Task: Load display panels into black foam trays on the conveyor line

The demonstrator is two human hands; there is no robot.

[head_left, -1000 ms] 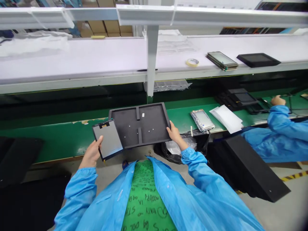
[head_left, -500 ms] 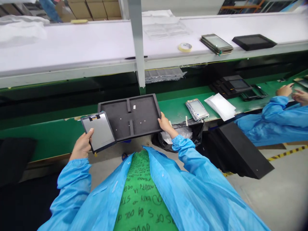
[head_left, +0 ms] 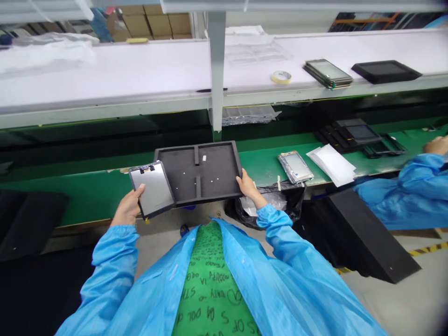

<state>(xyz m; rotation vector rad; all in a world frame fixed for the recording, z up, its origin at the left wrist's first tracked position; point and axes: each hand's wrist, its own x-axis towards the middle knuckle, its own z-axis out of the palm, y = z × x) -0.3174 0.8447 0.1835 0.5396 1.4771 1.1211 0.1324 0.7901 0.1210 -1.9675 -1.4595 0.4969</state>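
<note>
My left hand (head_left: 129, 204) grips a display panel (head_left: 153, 186) by its left edge, thumb on the grey face. The panel is tilted and overlaps the left end of a black foam tray (head_left: 220, 175). My right hand (head_left: 249, 187) is closed on the tray's right edge. Two compartments show in the tray, parted by short ribs, with a few small white bits on the floor. The tray's far side lies over the green bench (head_left: 94, 198) and its near side juts out past the bench edge. My left fingers are mostly hidden behind the panel.
Wrapped panels (head_left: 297, 168) and white sheets (head_left: 332, 164) lie on the bench to the right. Beyond them are stacked black trays (head_left: 350, 133). A grey post (head_left: 217, 70) rises behind my tray. Below hangs a black bag (head_left: 292, 198). A co-worker's blue sleeve (head_left: 416, 186) is far right.
The whole view has shifted, so things appear farther right and slightly lower. Both hands keep their hold on the panel and the tray. The co-worker's hand is now partly out of view.
</note>
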